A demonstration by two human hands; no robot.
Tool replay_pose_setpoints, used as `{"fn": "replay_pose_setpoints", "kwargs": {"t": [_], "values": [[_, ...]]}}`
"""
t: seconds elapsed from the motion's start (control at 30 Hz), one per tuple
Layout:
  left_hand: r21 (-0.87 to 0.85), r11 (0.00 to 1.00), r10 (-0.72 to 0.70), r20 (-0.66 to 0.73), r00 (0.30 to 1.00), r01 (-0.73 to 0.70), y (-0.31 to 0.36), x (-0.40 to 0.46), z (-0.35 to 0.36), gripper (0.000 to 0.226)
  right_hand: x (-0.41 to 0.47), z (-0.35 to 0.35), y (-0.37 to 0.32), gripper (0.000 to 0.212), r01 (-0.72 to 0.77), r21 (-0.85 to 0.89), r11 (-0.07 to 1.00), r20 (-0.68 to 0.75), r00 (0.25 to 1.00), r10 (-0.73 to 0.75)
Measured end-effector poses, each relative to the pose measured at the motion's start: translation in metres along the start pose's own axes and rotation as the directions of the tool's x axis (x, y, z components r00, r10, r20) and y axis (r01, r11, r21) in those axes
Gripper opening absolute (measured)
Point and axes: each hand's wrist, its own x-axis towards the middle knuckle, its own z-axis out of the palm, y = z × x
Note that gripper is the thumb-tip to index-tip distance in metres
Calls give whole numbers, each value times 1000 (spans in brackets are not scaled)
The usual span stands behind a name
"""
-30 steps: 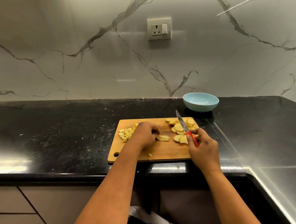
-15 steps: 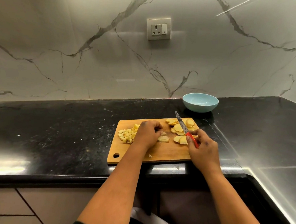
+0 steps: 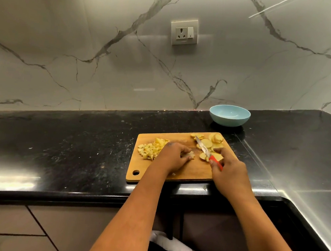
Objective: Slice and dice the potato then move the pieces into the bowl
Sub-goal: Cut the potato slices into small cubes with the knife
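Fingers of the left hand (image 3: 175, 157) curl over a small stack of potato strips (image 3: 190, 155) mid-board, pinning it; the stack's long axis runs roughly left to right, poking out on the right side of the fingertips. Just right of it, the right hand (image 3: 228, 174) grips a red-handled knife (image 3: 207, 152), blade angled away over the uncut slices (image 3: 210, 145). Diced pieces (image 3: 151, 149) lie left on the cutting board (image 3: 192, 171). Beyond, on the dark surface (image 3: 80, 148), the blue bowl (image 3: 229, 115) holds no pieces yet

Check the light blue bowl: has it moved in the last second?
No. The light blue bowl sits at the same spot beyond the wooden cutting board's far right corner.
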Motion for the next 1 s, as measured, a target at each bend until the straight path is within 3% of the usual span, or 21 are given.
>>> {"fn": "replay_pose_setpoints", "kwargs": {"t": [0.13,0.23,0.57,0.73,0.83,0.93,1.0], "values": [[-87,996,-18,-124,992,8,1,-3,10,28,-22,7,-19,15,80,-195,978,102,993,-61],[-116,993,-52,-166,985,33,3,-3,13,26,-25,8,-27,8,59,-207,977,101,994,-39],[-178,982,-81,-125,989,58,-2,1,12,24,-7,14,-45,15,-14,-280,960,194,978,71],[-206,975,-106,-120,987,79,-1,0,11,24,2,-19,-72,37,18,-540,842,411,878,246],[-218,973,-111,-127,986,81,-1,-3,11,25,1,-47,-79,43,62,-640,766,459,830,317],[-201,979,-80,-158,984,47,0,-9,9,25,-6,-55,-72,36,31,-571,820,429,863,266],[-176,984,-52,-197,979,17,2,-14,9,25,-12,-45,-63,23,-44,-413,910,292,940,177]]}}
